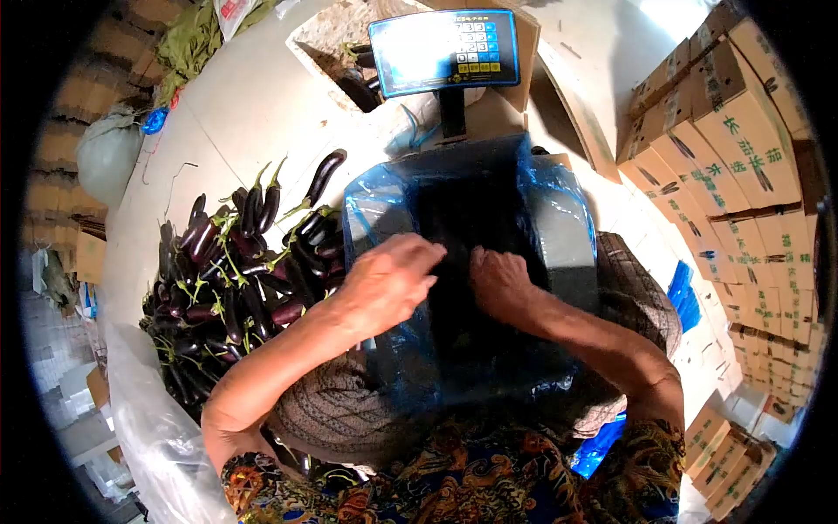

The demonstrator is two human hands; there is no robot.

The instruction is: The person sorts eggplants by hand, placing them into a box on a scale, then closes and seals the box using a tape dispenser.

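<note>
Packing step: left hand [388,281], fingers open, and right hand [500,281], fingers curled, hold unseen, press into the lined box [563,249]. Next, we judge, comes a clean reach for aubergines [236,271].

The left grip [388,281] and right grip [500,281] press on the blue bag [371,214] atop the scale [443,51], beside piled eggplants [236,279].

This is a produce packing place, a warehouse or wholesale depot. A heap of eggplants [236,271] lies on the pale floor [253,105]. A digital weighing scale [445,51] stands ahead. Stacks of printed cardboard cartons [742,166] line the right side, with more brown boxes [65,166] stacked at the left edge.
</note>
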